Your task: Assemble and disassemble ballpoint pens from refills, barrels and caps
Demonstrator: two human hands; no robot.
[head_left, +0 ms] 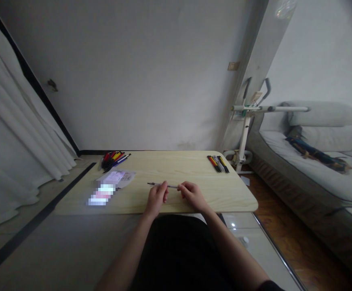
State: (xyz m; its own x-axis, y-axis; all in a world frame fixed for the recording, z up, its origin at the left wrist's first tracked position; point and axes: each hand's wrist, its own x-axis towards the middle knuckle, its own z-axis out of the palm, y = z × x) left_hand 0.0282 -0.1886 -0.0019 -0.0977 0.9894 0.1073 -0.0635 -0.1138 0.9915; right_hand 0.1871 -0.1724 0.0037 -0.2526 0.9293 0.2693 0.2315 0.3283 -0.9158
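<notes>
Pale wood tabletop, a slim pen over its near half.
A pen bundle lies at left; the left hand pinches the slim pen's shaft, fingers curled; the right hand pinches its right end, fingers closed; a pen row lies at right.

Tabletop: open lane along far middle, between pen pile at left and pen row at right; open stretch, right front. Obstacles: packet, bright blurred item, left side; left hand, right hand, held pen, front centre.
</notes>
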